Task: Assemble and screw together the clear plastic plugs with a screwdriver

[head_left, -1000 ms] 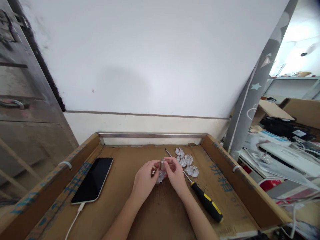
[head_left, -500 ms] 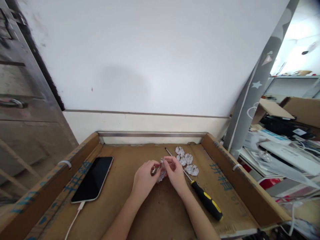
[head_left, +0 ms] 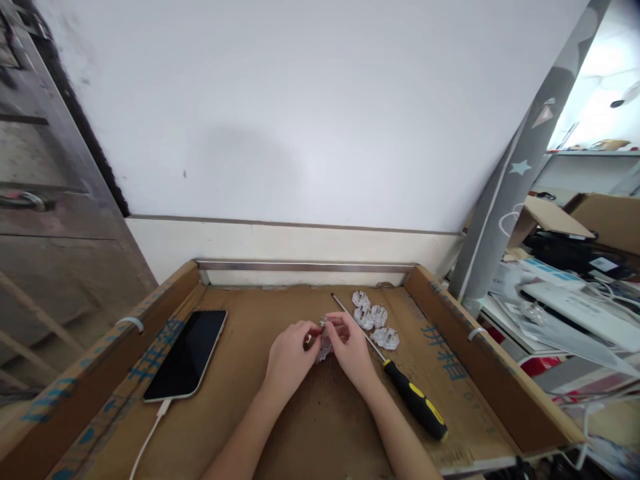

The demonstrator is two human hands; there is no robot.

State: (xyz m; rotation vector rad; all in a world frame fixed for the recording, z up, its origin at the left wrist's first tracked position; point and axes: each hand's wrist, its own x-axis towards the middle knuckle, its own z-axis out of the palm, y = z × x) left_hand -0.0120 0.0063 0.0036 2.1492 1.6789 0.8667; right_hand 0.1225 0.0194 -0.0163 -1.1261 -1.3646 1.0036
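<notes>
Transparent plug parts (head_left: 363, 318) on brown cardboard (head_left: 260, 307), white wall (head_left: 320, 133) behind

The held piece (head_left: 324, 351) is colourless too. The screwdriver (head_left: 393, 375) has a silver shaft and black handle with yellow patches; the smartphone (head_left: 187, 357) a black screen, pale edge and white cable (head_left: 145, 443). Blue lettering (head_left: 443, 353) marks the cardboard; a grey pillar (head_left: 487, 233) carries a pale-blue star (head_left: 521, 167) and white heart outline.

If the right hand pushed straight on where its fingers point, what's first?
The clear plastic piece that the right hand touches; then probably the left hand, though depth there is unclear.
</notes>
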